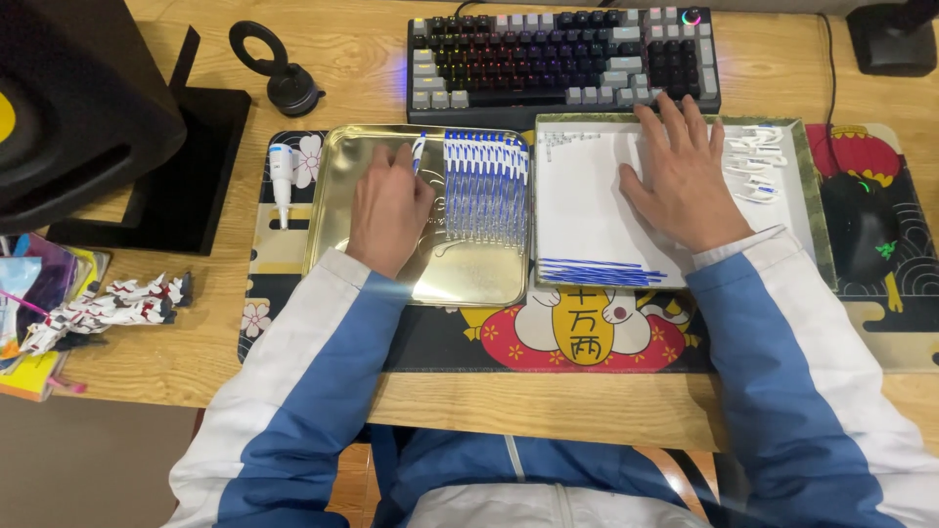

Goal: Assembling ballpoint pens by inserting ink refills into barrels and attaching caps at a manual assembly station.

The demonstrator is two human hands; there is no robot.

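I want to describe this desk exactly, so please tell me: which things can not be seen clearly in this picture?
Head view only:
- Left hand fingertips: curled over the pen, so the grip on it is unclear.
- White tray: the right hand covers part of its middle.
- Small white parts by that hand: too small to identify.
- Black object at top left: cut by the frame edge.
- Mouse: dark, shape unclear.

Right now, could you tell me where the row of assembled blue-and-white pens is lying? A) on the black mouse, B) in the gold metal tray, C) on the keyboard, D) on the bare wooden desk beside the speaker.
B: the row of pens lies side by side inside the gold metal tray, just beside the left hand, which holds one pen.
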